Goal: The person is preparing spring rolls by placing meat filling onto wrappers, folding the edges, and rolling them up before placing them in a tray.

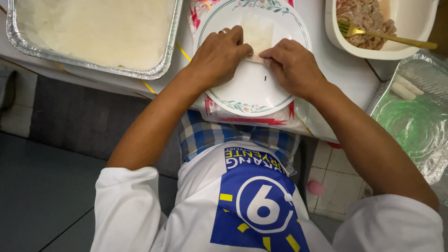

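A thin pale wrapper (257, 33) lies on a white plate (252, 88) with a floral rim, at the table's near edge. My left hand (218, 55), a ring on one finger, pinches the wrapper's near edge from the left. My right hand (291, 65) pinches the same edge from the right. The fingertips of both hands meet over the folded edge. What sits inside the fold is hidden.
A foil tray (158, 65) of stacked pale wrappers stands at the far left. A cream bowl (410, 28) of minced filling with a gold fork (387, 36) sits far right. Another foil tray (420, 121) on the right holds two rolled pieces (407, 87). The tiled floor lies below.
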